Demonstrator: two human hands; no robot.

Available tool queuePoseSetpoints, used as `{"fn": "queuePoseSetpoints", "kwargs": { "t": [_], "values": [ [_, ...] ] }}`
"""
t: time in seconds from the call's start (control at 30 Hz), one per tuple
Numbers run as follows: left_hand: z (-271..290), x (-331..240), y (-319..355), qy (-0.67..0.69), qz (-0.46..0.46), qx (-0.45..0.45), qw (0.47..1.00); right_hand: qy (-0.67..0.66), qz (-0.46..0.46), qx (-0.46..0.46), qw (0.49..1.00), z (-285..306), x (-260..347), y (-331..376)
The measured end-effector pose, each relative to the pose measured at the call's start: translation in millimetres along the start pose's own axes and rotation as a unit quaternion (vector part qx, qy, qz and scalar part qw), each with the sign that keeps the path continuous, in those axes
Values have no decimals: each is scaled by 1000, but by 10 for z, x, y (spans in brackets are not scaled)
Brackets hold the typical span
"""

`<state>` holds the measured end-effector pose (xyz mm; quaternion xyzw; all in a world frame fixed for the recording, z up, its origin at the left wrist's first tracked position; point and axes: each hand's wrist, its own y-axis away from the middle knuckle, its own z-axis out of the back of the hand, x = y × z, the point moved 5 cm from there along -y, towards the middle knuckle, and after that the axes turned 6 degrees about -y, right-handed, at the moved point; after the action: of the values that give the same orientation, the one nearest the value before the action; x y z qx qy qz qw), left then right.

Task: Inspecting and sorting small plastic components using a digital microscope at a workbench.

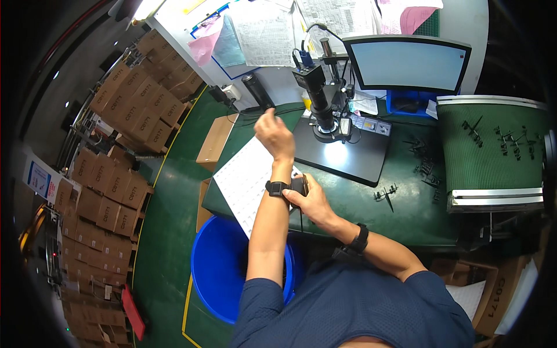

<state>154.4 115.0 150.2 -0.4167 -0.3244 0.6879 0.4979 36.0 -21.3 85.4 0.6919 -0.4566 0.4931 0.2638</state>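
Observation:
My left hand [275, 135] is raised over the upper part of a white sheet tray with rows of small marks [242, 180]. Its fingers are curled in, and I see nothing in them. Around my left wrist sits a black band with a square module [277, 188]. My right hand [313, 200] reaches across to that wrist, its thumb and fingers closed round a small black box-shaped device [299, 185]. A thin dark cable hangs below the device. Another black band [360, 238] is on my right wrist.
Behind my hands a microscope camera [320, 101] lights its black base [354, 155]. Small black branched parts [386, 196] lie on the green bench and on a green conveyor belt [493, 130]. A monitor [409, 64] stands behind; a blue bin [217, 272] is below left, beyond it stacked cartons [116, 203].

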Motion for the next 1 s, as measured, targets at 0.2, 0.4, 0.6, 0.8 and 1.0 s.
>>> {"fn": "queuePoseSetpoints", "kwargs": {
  "t": [0.2, 0.4, 0.6, 0.8, 1.0],
  "values": [
    [-75, -276, 480, -181, -404, 90, 892, -23, -52, -9, 998, -178, 74, 190],
    [-98, 149, 304, -92, -99, 109, 985, -3, -38, -48, 998, -184, -166, 498],
    [-424, 1009, 205, 490, 647, 77, 580, 43, -20, -23, 999, -234, 259, 578],
    [-142, -87, 339, -37, -24, 103, 994, 137, -29, -39, 989, -134, 468, 503],
    [-59, -417, 751, -139, -329, 142, 923, 101, -44, -57, 992, -142, 497, 634]
  ]
}}
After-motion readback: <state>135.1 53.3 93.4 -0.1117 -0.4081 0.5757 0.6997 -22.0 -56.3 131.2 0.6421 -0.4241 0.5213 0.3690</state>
